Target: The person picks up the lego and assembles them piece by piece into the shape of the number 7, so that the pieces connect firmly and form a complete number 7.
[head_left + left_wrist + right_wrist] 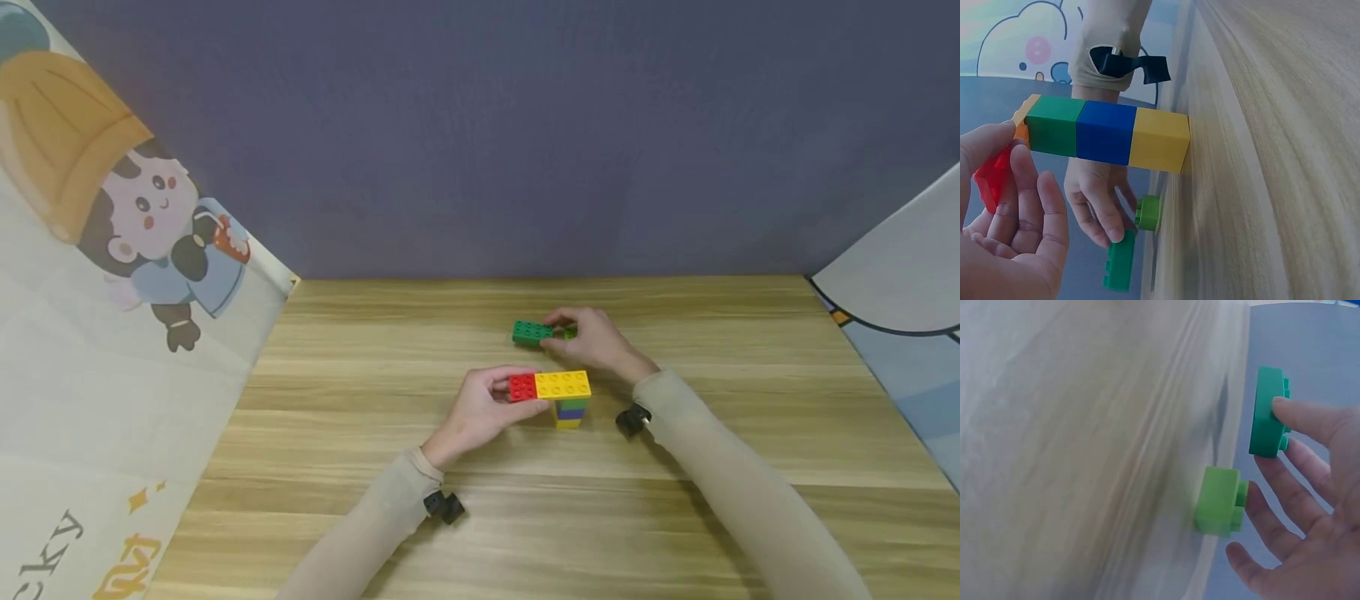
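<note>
You work in a booth-like indoor setting of indeterminate room type. A dark-blue backdrop stands beyond your wood-grain table, and cartoon-printed panels flank it.

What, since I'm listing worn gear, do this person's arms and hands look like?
The left sleeve and right sleeve are long and plain beige. A small black gadget sits by the left wrist, another by the right. The left hand and right hand wear no gloves.
</note>
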The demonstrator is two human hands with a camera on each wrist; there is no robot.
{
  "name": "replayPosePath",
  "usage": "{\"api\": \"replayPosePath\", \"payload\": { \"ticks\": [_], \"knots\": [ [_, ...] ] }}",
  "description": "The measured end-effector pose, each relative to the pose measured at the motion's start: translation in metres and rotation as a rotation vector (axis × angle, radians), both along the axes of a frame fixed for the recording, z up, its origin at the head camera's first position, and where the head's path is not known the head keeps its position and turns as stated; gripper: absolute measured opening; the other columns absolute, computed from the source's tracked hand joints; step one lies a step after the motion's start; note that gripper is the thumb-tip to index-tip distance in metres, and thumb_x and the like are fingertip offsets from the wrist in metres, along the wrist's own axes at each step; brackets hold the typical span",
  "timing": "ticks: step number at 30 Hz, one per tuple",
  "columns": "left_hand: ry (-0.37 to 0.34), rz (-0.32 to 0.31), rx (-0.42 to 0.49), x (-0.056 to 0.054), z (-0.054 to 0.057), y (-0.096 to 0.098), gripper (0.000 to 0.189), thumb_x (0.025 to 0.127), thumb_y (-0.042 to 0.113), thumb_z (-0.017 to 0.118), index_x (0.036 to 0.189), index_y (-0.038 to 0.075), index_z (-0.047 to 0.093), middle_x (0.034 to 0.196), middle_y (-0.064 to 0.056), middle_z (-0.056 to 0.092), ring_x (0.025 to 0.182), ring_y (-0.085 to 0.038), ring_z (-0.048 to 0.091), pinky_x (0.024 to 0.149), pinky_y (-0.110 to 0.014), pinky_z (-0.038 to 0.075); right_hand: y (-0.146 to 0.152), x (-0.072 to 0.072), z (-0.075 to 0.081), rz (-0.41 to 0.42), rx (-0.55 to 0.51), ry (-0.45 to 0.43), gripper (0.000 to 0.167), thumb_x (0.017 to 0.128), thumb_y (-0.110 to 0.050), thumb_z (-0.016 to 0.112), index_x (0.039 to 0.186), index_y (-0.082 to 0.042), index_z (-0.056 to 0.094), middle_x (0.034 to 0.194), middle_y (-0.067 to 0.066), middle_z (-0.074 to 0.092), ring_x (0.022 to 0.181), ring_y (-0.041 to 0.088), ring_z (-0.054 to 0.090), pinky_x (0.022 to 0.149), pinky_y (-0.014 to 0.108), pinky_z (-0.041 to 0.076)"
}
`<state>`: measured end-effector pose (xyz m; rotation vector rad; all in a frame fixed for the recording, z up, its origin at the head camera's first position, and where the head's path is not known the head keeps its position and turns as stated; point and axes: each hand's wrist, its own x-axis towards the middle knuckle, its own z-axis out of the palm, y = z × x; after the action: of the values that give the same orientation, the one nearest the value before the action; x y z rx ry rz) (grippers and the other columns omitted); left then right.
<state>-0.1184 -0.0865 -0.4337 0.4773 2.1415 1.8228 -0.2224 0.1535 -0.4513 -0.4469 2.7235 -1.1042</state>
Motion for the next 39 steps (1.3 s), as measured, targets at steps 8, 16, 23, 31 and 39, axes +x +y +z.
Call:
{"api": "replayPosePath", "payload": {
  "ticks": [8,16,23,31,39],
  "knots": [
    [0.011,-0.019,0.001,0.002,0.002,-0.001,0.044,0.092,0.015,0.085,0.133,0.006,0.073,0.121,-0.012,0.08,0.091,-0.008,0.076,0.078,-0.023,0.062,0.003,0.011,0.011,0.011,-0.075,0.037,0.04,0.097,-0.026,0.081,0.131,-0.009,0.072,0.133,0.014,0.073,0.124,0.036,0.067,0.107,0.057,0.055],
    [0.006,-0.016,-0.01,0.003,0.003,-0.002,0.044,0.091,0.015,0.085,0.133,0.007,0.073,0.12,-0.012,0.08,0.09,-0.008,0.075,0.077,-0.022,0.061,0.006,0.02,0.019,0.007,-0.154,0.087,0.039,0.095,-0.022,0.082,0.129,-0.005,0.073,0.128,0.016,0.075,0.113,0.033,0.073,0.099,0.051,0.061],
    [0.007,-0.016,-0.025,0.005,0.002,-0.003,0.044,0.091,0.016,0.085,0.133,0.007,0.074,0.118,-0.012,0.081,0.089,-0.009,0.075,0.076,-0.022,0.061,0.007,0.034,0.033,0.002,-0.18,0.115,0.038,0.095,-0.025,0.083,0.126,-0.006,0.075,0.125,0.015,0.077,0.108,0.031,0.076,0.095,0.048,0.063],
    [0.012,-0.015,-0.032,0.006,0.0,-0.004,0.045,0.091,0.015,0.085,0.134,0.004,0.073,0.117,-0.014,0.081,0.088,-0.009,0.075,0.076,-0.022,0.061,0.003,0.054,0.041,-0.003,-0.268,0.098,0.037,0.093,-0.025,0.085,0.125,-0.009,0.075,0.123,0.009,0.077,0.105,0.026,0.075,0.091,0.04,0.064],
    [0.008,-0.029,-0.023,0.008,0.001,-0.005,0.042,0.092,0.016,0.085,0.131,0.006,0.074,0.116,-0.012,0.081,0.087,-0.009,0.075,0.075,-0.022,0.06,-0.004,0.079,0.043,0.003,-0.383,0.114,0.034,0.095,-0.02,0.083,0.126,-0.01,0.074,0.125,0.008,0.076,0.104,0.025,0.074,0.092,0.033,0.063]
  ]
}}
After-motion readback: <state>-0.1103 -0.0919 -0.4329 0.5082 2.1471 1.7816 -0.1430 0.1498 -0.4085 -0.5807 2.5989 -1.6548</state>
